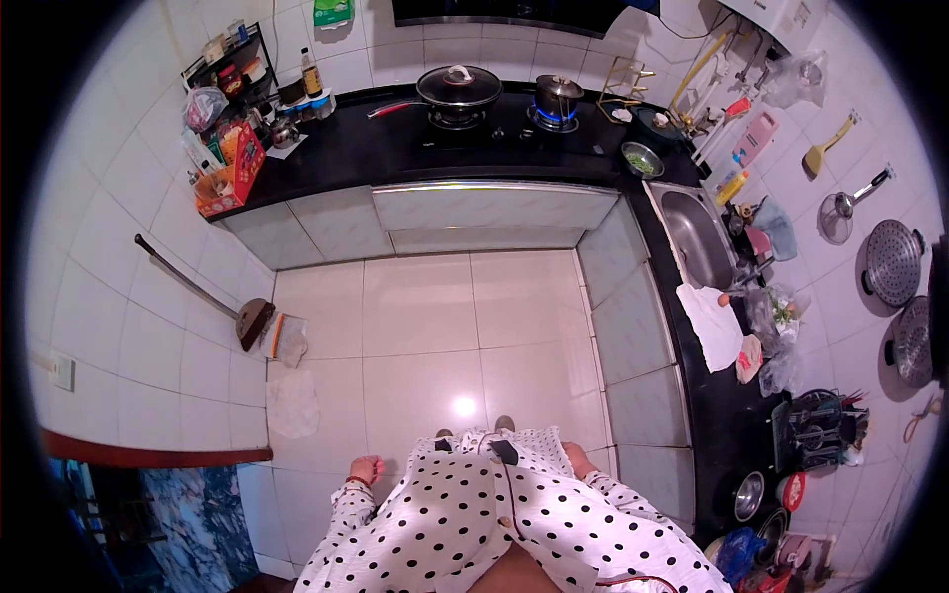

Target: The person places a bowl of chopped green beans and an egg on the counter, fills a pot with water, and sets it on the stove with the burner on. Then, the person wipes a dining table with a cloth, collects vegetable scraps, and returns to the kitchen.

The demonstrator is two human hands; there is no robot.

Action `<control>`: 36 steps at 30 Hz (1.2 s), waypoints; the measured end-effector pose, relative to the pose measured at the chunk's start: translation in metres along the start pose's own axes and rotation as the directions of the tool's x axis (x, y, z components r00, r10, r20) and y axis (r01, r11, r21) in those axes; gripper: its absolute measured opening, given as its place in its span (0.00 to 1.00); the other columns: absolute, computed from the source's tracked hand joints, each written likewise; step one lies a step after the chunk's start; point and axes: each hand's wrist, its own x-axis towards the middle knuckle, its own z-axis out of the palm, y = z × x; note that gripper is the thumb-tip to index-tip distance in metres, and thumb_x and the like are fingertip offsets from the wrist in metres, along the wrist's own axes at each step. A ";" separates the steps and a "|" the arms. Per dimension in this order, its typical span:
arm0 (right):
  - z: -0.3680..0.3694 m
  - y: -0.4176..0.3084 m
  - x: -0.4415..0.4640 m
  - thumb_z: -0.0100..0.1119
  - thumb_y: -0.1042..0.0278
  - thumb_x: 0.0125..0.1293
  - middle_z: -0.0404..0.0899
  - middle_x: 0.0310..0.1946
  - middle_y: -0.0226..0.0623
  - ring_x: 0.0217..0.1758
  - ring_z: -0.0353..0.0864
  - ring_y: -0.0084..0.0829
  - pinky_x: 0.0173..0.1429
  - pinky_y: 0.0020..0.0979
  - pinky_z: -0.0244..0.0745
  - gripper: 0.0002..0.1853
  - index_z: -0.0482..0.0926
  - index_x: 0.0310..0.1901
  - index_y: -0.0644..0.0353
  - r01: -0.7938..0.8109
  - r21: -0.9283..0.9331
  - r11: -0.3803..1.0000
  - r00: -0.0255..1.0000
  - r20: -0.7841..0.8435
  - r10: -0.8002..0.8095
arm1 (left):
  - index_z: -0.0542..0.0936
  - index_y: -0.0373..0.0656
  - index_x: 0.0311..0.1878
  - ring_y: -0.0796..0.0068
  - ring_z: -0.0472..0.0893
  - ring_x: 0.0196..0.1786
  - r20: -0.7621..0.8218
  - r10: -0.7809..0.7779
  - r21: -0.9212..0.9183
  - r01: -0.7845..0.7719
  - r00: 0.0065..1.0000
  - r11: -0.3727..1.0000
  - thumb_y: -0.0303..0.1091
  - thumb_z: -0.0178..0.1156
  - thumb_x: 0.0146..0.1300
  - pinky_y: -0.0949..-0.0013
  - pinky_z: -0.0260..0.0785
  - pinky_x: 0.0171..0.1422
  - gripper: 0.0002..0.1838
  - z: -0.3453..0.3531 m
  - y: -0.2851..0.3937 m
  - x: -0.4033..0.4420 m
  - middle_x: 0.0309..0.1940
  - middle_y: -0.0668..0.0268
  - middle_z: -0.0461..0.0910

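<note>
My left hand (367, 468) hangs beside my body over the tiled floor, a red band at its wrist. Its fingers look curled in, with nothing visible in them. On the other side, my right hand (578, 460) is down by the hem of my dotted garment (445, 499); its fingers are too small and turned away to make out. Neither hand touches the counter. Farther ahead, a lidded frying pan (459, 89) with a red handle sits on the stove. Beside it a small lidded pot (559, 96) stands over a blue flame.
A bowl with something green (643, 160) is near the sink (697, 237). An egg (723, 299) lies by a white cloth (710, 331) on the right counter. A broom (254, 321) leans at the left wall. An orange-red box (237, 173) stands on the left counter.
</note>
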 end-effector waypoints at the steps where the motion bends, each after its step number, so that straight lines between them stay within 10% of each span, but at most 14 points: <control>1: 0.000 0.000 0.000 0.56 0.56 0.56 0.80 0.44 0.51 0.49 0.79 0.50 0.53 0.39 0.74 0.19 0.81 0.45 0.60 0.003 -0.007 1.000 1.000 0.005 -0.003 | 0.81 0.45 0.40 0.79 0.79 0.26 -0.007 0.002 0.011 -0.001 1.000 1.000 0.35 0.51 0.64 0.74 0.68 0.22 0.10 0.000 0.001 0.000 0.27 0.71 0.80; 13: 0.000 0.003 -0.003 0.58 0.57 0.56 0.80 0.45 0.49 0.50 0.79 0.47 0.54 0.37 0.72 0.20 0.80 0.47 0.59 0.042 0.038 0.998 0.999 0.006 -0.042 | 0.79 0.46 0.29 0.79 0.75 0.19 -0.001 0.008 -0.027 -0.008 1.000 1.000 0.34 0.50 0.62 0.74 0.63 0.17 0.10 0.002 0.003 0.001 0.20 0.71 0.76; 19: 0.002 0.004 -0.002 0.57 0.58 0.57 0.80 0.45 0.49 0.50 0.79 0.46 0.54 0.37 0.72 0.20 0.80 0.47 0.59 -0.007 0.089 0.996 1.000 0.002 0.006 | 0.80 0.48 0.38 0.80 0.80 0.31 0.015 -0.038 0.029 0.038 0.999 0.999 0.39 0.50 0.66 0.72 0.70 0.31 0.10 0.001 0.002 0.001 0.29 0.73 0.81; 36: 0.000 -0.002 -0.003 0.56 0.57 0.57 0.80 0.45 0.51 0.50 0.79 0.47 0.54 0.37 0.73 0.20 0.80 0.48 0.60 -0.038 0.053 0.998 0.999 -0.007 0.039 | 0.80 0.48 0.39 0.81 0.79 0.29 -0.001 -0.036 0.013 0.036 0.999 0.999 0.40 0.51 0.65 0.72 0.68 0.26 0.10 0.001 0.000 -0.002 0.31 0.73 0.81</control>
